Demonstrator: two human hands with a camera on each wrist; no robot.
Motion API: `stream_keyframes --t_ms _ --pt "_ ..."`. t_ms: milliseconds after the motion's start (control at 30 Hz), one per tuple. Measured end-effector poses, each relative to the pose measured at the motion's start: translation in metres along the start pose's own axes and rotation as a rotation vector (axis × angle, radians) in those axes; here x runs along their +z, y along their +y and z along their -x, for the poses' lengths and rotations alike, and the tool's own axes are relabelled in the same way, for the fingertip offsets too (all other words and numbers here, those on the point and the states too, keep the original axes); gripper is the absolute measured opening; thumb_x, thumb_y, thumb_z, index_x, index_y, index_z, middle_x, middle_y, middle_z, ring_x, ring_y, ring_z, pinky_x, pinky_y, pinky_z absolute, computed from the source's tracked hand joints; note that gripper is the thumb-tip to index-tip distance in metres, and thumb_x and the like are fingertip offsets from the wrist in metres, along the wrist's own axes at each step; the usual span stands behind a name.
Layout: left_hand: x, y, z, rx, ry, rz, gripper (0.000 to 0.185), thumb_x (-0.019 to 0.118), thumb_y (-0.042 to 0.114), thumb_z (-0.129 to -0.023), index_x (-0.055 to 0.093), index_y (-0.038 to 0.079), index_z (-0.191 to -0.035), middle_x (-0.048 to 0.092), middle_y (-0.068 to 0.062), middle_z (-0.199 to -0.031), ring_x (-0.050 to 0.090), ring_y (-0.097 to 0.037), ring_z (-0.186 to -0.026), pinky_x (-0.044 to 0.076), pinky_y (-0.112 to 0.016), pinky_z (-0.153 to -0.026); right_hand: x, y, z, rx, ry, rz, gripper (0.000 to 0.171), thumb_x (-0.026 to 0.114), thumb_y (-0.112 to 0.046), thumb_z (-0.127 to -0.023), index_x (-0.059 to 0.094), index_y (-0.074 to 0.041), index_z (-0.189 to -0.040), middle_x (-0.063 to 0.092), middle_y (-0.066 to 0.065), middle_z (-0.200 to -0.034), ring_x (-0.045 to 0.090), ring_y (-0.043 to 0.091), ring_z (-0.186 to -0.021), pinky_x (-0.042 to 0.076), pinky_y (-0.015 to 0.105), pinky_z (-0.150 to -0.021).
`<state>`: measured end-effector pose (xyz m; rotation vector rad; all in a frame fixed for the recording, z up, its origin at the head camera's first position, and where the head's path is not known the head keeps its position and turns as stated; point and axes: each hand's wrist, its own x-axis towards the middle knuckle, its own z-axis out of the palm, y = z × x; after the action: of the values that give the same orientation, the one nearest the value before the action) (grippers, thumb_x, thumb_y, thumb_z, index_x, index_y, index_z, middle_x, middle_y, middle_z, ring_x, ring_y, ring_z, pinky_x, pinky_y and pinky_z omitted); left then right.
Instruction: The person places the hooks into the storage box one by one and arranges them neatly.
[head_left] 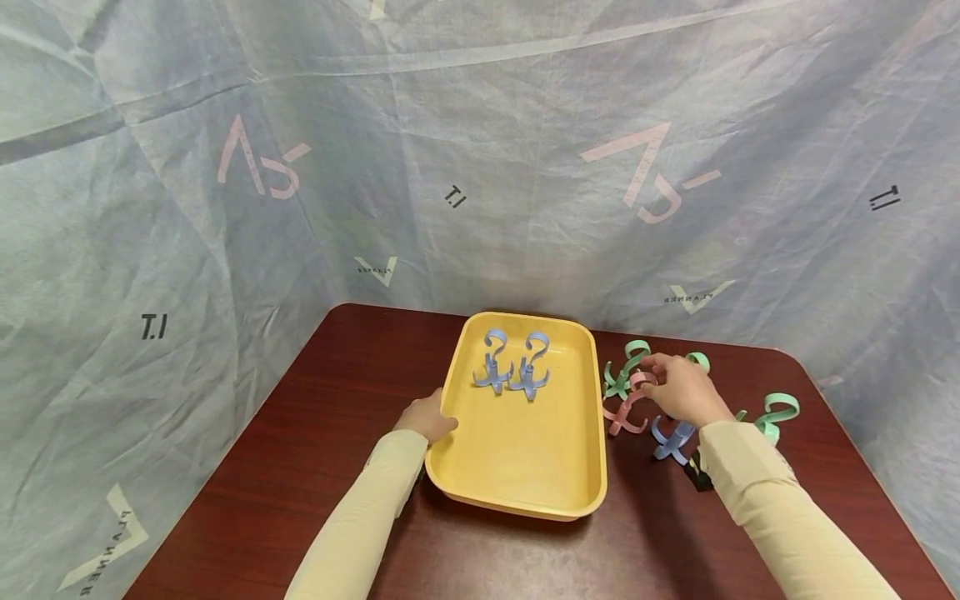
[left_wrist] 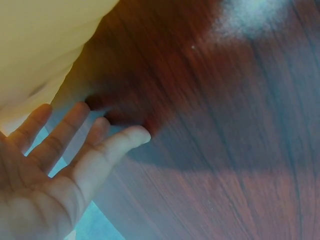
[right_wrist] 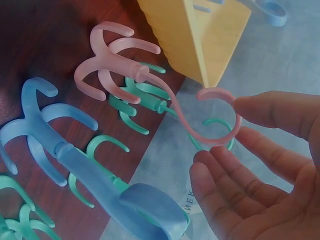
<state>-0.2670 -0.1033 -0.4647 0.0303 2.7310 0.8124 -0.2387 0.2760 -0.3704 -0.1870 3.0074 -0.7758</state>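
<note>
Pink four-pronged hook (right_wrist: 117, 64), right of the yellow tray (head_left: 525, 458): we are pinching its curl (right_wrist: 201, 139) in our right hand (head_left: 686, 392), probably the easiest grip, while our left hand (head_left: 426, 417), fingers straight, is likely steadying the tray's left side.

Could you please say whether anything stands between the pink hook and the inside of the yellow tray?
Only the right wall of the tray; the pink hook, pinched by the right hand, is just outside it. Nothing else visibly intervenes.
</note>
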Motion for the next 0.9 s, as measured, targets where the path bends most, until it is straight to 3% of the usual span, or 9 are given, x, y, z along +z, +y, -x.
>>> stream_keyframes --t_ms 167,367,633,900 --pt "0.0 -0.001 -0.001 0.009 0.009 0.001 0.06 0.066 0.019 -0.092 0.047 0.005 -0.147 0.068 -0.018 -0.109 0.065 -0.027 -0.083 0.054 -0.04 -0.074 0.003 -0.002 -0.001 0.026 -0.03 0.014 0.044 0.064 -0.007 -0.092 0.057 0.012 -0.132 0.059 0.014 -0.087 0.049 0.023 -0.064 0.041 0.037 -0.06" --pt "-0.001 0.0 0.003 0.033 0.02 0.0 0.059 0.066 0.018 -0.092 0.047 0.003 -0.146 0.069 -0.019 -0.106 0.066 -0.027 -0.082 0.054 -0.039 -0.072 0.007 -0.001 -0.001 0.058 -0.033 0.023 0.04 0.066 -0.007 -0.092 0.061 0.011 -0.127 0.067 0.023 -0.101 0.058 0.03 -0.077 0.049 0.045 -0.069" --pt "-0.004 0.004 0.007 0.019 0.015 0.004 0.06 0.066 0.018 -0.093 0.046 0.005 -0.148 0.069 -0.019 -0.108 0.066 -0.026 -0.081 0.054 -0.039 -0.072 0.011 0.002 -0.002 0.059 0.008 0.026 0.03 0.069 -0.007 -0.093 0.065 0.011 -0.118 0.066 0.018 -0.089 0.059 0.029 -0.074 0.05 0.044 -0.066" --pt "0.001 -0.001 0.0 0.017 0.007 0.011 0.062 0.066 0.018 -0.093 0.045 0.006 -0.15 0.069 -0.018 -0.105 0.064 -0.025 -0.076 0.053 -0.038 -0.069 0.012 0.001 -0.003 0.057 0.044 0.03 0.025 0.067 -0.006 -0.094 0.068 0.01 -0.113 0.068 0.02 -0.093 0.061 0.033 -0.079 0.05 0.046 -0.067"
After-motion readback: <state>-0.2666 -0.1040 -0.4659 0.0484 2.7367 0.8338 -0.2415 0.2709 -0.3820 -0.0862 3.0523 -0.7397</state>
